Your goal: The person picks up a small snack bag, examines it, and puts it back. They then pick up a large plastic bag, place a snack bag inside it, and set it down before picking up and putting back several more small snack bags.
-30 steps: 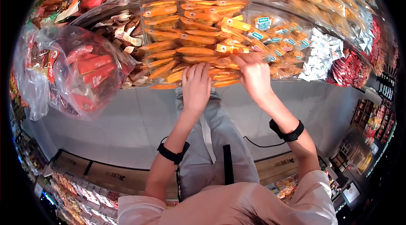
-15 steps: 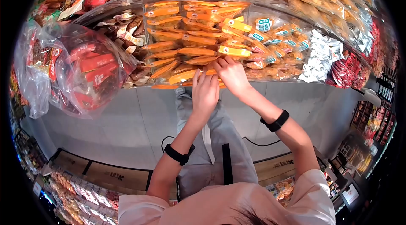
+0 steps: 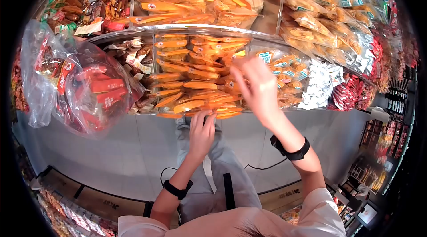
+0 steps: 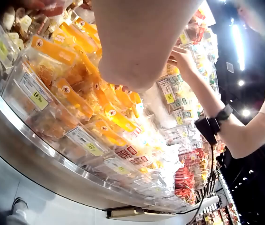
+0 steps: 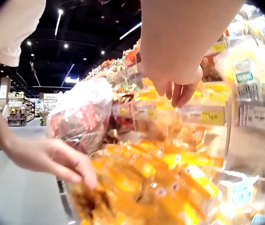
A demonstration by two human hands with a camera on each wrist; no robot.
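Rows of orange-topped snack packets [image 3: 204, 85] fill a clear bin at the front of the display. My left hand [image 3: 202, 135] rests its fingertips on the packets at the bin's front edge. In the right wrist view that left hand [image 5: 60, 159] has fairly straight fingers lying on the packets. My right hand [image 3: 260, 86], blurred, is raised over the right side of the same bin. Its fingers [image 5: 184, 93] hang loosely downward in the right wrist view, above the packets, with nothing between them.
A clear plastic bag [image 3: 95, 90] with red packets hangs at the left. Right of the orange packets lie teal-labelled snack bags [image 3: 287, 74], white sachets [image 3: 321, 83] and red packets [image 3: 348, 92]. Behind a clear divider [image 3: 200, 28], an upper tier holds larger orange packets [image 3: 178, 3].
My right hand first moved left beside the left hand, then lifted away to the right and forward. The head view has tilted up, showing more of the upper tier.
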